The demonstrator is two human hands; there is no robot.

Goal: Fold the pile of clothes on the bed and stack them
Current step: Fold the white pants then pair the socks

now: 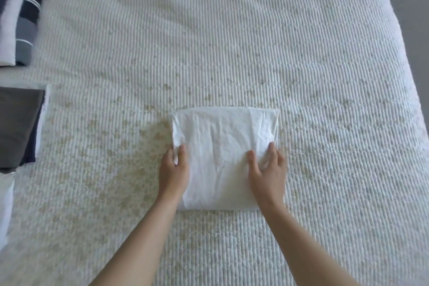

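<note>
**White garment folded square, both hands at its near corners**

Head view: a white garment (224,155) lies folded into a rough square on the ribbed cream bedspread (255,42), a little below the middle of the picture and straight in front of the person. Its sides run nearly parallel to the forearms, and it is only slightly longer front to back than across, so it has no strong long axis.

The left hand (174,170) sits at the garment's left edge, with thumb and forefinger closed on a small tuck of the white cloth there. The right hand (267,170) lies on top of the right half, fingers spread and fairly straight, pressing the cloth flat rather than gripping it. Both hands are on the near half of the square; the far edge lies beyond the fingertips.

At the left border, well apart from the white garment, is a stack of folded clothes (19,127) with a grey piece on top. Further up in the left corner are more clothes (27,21) in dark blue, grey and white; whether they are folded I cannot tell.

The fold looks finished or close to it. The stack lies to the left, so the left hand is the nearer one, and the likely next move carries the square sideways to the left.
</note>
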